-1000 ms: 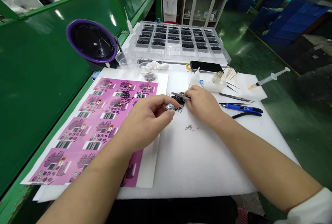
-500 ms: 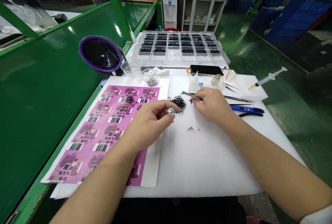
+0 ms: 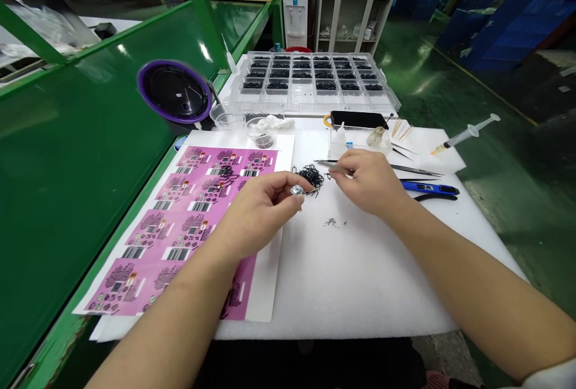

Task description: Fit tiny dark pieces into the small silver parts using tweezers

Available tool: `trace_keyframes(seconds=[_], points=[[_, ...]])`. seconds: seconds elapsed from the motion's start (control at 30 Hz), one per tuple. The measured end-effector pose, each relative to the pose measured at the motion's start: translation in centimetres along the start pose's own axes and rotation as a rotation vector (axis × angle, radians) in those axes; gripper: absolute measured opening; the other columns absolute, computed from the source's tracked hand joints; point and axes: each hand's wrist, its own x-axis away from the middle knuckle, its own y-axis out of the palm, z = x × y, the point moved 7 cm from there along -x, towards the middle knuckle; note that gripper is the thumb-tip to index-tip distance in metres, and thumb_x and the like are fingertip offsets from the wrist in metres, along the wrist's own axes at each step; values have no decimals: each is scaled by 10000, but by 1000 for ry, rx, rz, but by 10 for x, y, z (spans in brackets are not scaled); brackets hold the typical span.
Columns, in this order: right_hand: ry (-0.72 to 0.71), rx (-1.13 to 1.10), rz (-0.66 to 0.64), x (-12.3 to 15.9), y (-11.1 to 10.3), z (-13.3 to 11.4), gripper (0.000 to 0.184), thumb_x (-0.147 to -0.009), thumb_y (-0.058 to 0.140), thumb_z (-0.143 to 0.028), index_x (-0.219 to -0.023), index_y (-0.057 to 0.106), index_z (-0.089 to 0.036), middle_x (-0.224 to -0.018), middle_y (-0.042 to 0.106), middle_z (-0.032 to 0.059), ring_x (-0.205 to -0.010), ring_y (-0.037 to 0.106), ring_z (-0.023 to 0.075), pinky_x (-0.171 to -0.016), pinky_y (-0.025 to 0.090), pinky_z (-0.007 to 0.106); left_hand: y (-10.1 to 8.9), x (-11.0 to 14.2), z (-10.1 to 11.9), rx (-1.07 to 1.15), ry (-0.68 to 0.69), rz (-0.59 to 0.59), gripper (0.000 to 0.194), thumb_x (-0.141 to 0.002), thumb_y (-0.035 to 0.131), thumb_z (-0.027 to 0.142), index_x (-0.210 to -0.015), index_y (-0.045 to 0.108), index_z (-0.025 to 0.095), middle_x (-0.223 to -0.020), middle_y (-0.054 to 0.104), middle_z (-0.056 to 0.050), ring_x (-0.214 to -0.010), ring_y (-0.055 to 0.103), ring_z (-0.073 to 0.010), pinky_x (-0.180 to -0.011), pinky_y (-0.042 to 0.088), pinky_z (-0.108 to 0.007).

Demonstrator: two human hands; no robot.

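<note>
My left hand is closed, pinching a small shiny silver metal piece between thumb and forefinger. Right behind those fingertips lies a pile of short black bent pieces on the white work surface. My right hand grips what looks like metal tweezers, pointing left toward the pile; their tips are blurred, so I cannot tell whether they hold anything. A few loose black bits lie below the tweezers. Nearer to me is a scatter of tiny metallic bits.
Pink printed sheets lie under my left forearm. Behind stands a clear compartment tray of black pieces. Plastic cups, a phone, a syringe, a blue-handled tool and a purple-rimmed black bowl-like object surround the work area.
My right hand has shifted very slightly with the tweezers, at about the same spot beside the pile. The left hand keeps its pinch on the silver piece.
</note>
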Motion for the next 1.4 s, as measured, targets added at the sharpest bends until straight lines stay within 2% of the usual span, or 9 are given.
trace_keyframes(seconds=[0.23,0.33,0.43,0.67,0.87,1.0,1.13,1.27,1.4], points=[[72,-14,-8,4,-11,6,177,-842,584,-231,-810,756,-203,-814,685,15,-694,562,149,-640,408,299,-2,1,5,-16,-16,-9,155,-831,611,244,-957,700,241,-693,602,21,-674,533,-147,-597,354,-276],[116,-9,-79,7,-11,8,188,-832,586,-268,-749,745,-211,-643,627,-4,-582,498,140,-547,347,296,-3,0,4,10,2,1,153,-836,612,237,-957,703,253,-714,609,19,-690,538,-148,-616,368,-277],[139,26,-80,8,-14,9,239,-851,558,-296,-695,714,-203,-543,563,-12,-527,443,133,-518,310,296,-2,0,2,21,18,5,150,-841,613,230,-951,708,270,-706,607,24,-695,540,-146,-630,374,-279],[195,11,-120,10,-14,9,152,-807,569,-255,-737,698,-215,-593,579,-17,-524,460,124,-492,323,286,-1,2,1,12,8,0,154,-844,610,225,-950,710,273,-718,620,19,-708,553,-151,-644,391,-284],[218,-14,-204,15,-15,6,194,-755,594,-251,-565,586,-208,-499,485,-31,-468,412,111,-436,292,281,-1,2,3,25,19,1,158,-836,609,224,-956,709,251,-722,614,13,-711,556,-153,-660,415,-286],[171,81,-344,19,-2,6,182,-749,554,-175,-595,641,-218,-542,576,-10,-499,489,139,-465,309,299,1,3,4,-19,4,-9,160,-832,613,239,-955,715,246,-713,611,14,-684,550,-150,-619,405,-274],[118,69,-333,18,7,0,176,-790,555,-174,-691,695,-215,-735,680,24,-685,583,180,-587,371,311,1,3,5,-41,-8,-8,172,-834,614,250,-963,727,244,-703,628,10,-685,571,-156,-598,405,-267],[117,20,-348,20,14,-2,179,-810,561,-193,-682,681,-227,-647,644,-14,-614,548,153,-549,349,295,2,2,4,6,3,-26,159,-836,621,238,-952,729,243,-705,643,15,-691,584,-149,-617,423,-262],[164,-15,-313,18,7,3,128,-798,591,-186,-712,676,-228,-633,632,-33,-569,527,134,-494,343,276,3,3,3,36,-2,-51,161,-842,650,272,-973,739,238,-732,681,12,-707,616,-152,-638,451,-265]])
